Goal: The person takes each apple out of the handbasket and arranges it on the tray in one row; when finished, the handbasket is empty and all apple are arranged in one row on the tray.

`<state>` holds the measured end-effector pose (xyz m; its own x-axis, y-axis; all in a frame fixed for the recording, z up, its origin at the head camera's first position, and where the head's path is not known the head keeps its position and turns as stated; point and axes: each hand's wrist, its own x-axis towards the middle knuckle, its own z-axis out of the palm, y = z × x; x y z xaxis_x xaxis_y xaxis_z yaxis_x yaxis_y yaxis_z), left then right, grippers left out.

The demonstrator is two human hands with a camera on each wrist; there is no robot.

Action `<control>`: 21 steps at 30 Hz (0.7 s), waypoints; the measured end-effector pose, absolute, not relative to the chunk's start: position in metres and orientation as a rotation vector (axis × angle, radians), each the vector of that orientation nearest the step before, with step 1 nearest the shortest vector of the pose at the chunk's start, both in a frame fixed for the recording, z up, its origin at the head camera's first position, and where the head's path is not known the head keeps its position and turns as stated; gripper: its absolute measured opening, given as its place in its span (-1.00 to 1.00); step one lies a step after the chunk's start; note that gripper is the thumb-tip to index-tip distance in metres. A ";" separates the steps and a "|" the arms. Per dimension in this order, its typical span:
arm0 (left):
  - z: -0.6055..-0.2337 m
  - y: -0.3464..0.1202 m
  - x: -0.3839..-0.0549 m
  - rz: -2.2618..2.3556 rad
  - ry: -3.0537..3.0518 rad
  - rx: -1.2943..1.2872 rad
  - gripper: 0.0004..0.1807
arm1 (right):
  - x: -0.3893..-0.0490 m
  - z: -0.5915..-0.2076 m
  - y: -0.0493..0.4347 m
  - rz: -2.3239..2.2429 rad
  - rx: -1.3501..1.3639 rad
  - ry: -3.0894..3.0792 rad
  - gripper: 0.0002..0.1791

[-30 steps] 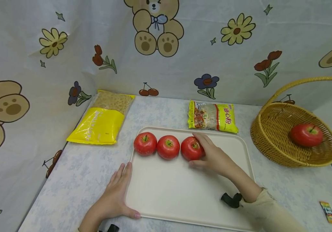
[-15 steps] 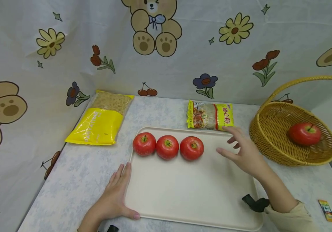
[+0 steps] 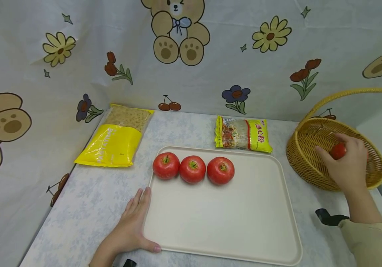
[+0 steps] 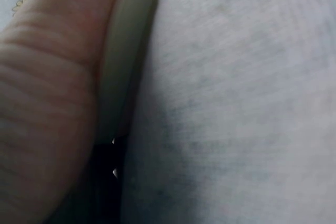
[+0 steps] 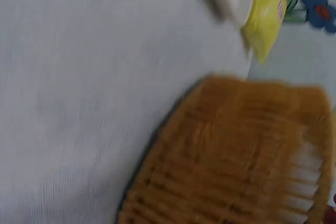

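My right hand is over the wicker basket, fingers spread above a red apple inside it. The thumb stands apart from the apple's left side, and the hand hides most of the fruit. My left hand lies along the left edge of a cream tray, its fingers straight and its thumb at the near corner. Three red apples, a left one, a middle one and a right one, sit in a row along the tray's far side. In the left wrist view, the palm touches the tray's side.
The basket, with its tall handle, stands right of the tray. Behind the tray lie a yellow pasta bag and a smaller noodle packet. A patterned cloth hangs at the back.
My right hand has let go of the third apple on the tray and moved right to the apple in the basket. My left hand has stayed at the tray's edge.
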<state>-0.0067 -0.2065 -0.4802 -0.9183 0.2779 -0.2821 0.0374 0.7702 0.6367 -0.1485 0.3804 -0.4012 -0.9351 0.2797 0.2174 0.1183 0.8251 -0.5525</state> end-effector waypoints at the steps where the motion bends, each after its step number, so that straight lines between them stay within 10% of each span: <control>1: -0.480 -0.207 -0.007 0.924 2.601 0.240 0.82 | -0.150 -0.402 0.389 0.777 -0.363 -2.730 -0.14; 21: -0.477 -0.205 -0.006 0.928 2.589 0.228 0.82 | -0.168 -0.421 0.455 0.793 -0.913 -2.770 0.09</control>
